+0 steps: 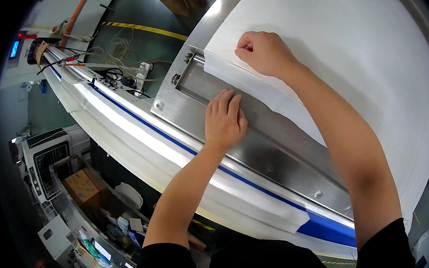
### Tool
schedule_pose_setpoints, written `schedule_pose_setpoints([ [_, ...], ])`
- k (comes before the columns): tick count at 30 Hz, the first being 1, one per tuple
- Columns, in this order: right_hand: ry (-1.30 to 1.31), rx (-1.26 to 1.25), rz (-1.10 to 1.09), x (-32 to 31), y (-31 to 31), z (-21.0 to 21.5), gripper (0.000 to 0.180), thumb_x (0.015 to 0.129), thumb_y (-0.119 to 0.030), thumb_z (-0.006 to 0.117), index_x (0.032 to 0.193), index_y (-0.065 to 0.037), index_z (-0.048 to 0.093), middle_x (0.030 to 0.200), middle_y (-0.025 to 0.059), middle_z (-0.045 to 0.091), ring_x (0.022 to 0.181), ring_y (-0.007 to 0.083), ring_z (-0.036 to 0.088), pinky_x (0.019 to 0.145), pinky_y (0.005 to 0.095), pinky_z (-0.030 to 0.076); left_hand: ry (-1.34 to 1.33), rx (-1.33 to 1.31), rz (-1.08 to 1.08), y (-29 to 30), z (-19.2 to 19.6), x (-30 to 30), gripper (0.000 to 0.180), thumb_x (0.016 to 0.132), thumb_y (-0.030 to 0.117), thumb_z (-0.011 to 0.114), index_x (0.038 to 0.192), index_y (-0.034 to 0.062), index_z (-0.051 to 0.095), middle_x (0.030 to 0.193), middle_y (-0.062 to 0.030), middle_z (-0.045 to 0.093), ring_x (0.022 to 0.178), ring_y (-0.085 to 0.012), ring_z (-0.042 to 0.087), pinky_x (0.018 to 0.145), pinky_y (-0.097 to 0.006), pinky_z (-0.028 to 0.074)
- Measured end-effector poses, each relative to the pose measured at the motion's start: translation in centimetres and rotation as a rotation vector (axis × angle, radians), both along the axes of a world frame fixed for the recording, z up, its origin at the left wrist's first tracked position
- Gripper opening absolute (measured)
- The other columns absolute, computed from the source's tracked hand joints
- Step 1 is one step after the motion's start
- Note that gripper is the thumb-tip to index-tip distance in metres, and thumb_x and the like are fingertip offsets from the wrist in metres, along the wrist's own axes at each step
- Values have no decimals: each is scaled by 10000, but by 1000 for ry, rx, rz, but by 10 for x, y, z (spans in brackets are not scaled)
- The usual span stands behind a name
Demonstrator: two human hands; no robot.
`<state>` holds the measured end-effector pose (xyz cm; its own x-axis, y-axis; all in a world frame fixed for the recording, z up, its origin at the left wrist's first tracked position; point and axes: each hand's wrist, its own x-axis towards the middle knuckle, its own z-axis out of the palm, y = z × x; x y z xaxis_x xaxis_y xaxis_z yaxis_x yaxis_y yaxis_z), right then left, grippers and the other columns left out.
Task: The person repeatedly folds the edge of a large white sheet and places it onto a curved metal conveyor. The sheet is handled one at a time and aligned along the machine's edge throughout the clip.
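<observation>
White paper stack (349, 48) fills the upper right of our view, a big thick ream lying flat on the machine bed, near edge running along the brushed steel plate (256, 146) of the counter. Our right hand (264, 52) sits on the stack's near-left corner, fingers curled in tight like a loose fist, knuckles pressing down on the top sheets; we can't tell if any sheet is pinched underneath. Our left hand (224, 119) lies flat on the steel plate just beside the stack edge, fingers straight and together, holding nothing, fingertips touching or almost touching the paper's side. A recessed slot (195, 85) with bolts runs under the stack's corner. Below the plate, a white rail with a blue stripe (175, 144) curves across the frame. Handling call: the stack looks heavy as a block but floppy, single sheets are light, slick and will fan or slide off each other. Edges can crease or cut. We'd take it at the corner or along the near edge, thumb on top, fingers under, and keep pressure on the top so the layers don't shear. Left of the rail: a tangle of cables (112, 54), a cardboard box (81, 187) in a cluttered bin below, a grey machine with a vent panel (47, 157).
</observation>
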<state>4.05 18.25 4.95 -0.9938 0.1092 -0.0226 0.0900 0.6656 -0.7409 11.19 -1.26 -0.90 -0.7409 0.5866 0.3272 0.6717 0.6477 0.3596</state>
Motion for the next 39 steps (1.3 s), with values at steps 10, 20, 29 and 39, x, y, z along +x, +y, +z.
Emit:
schedule_pose_setpoints([
  [10, 3, 43, -42, -7, 5, -14, 188, 788, -227, 650, 816, -42, 670, 714, 63, 675, 643, 182, 631, 633, 293, 496, -60, 7, -7, 0, -3, 0, 369, 757, 102, 555, 1120, 35, 548, 1174, -149, 520, 1134, -339, 485, 967, -448, 363],
  [20, 224, 151, -78, -7, 0, -25, 100, 774, -217, 643, 756, -121, 664, 669, 31, 636, 605, 231, 605, 579, 349, 486, 187, 136, 32, -1, 12, -69, 528, 741, 74, 580, 1261, 61, 492, 1285, -133, 495, 1192, -317, 465, 1024, -444, 319],
  [29, 196, 168, -58, -10, 5, -24, 129, 781, -239, 625, 764, -118, 666, 744, 67, 666, 682, 288, 639, 632, 397, 513, 230, -23, -22, 3, 15, -100, 468, 778, 60, 532, 1243, 113, 521, 1301, -82, 515, 1258, -249, 446, 1065, -432, 291],
  [39, 197, 177, -53, -11, 6, -25, 135, 783, -246, 631, 766, -118, 670, 748, 69, 668, 676, 280, 642, 633, 383, 517, 224, -3, -25, -2, 10, -99, 437, 766, 46, 542, 1188, 157, 559, 1300, -71, 511, 1254, -247, 449, 1060, -445, 301],
])
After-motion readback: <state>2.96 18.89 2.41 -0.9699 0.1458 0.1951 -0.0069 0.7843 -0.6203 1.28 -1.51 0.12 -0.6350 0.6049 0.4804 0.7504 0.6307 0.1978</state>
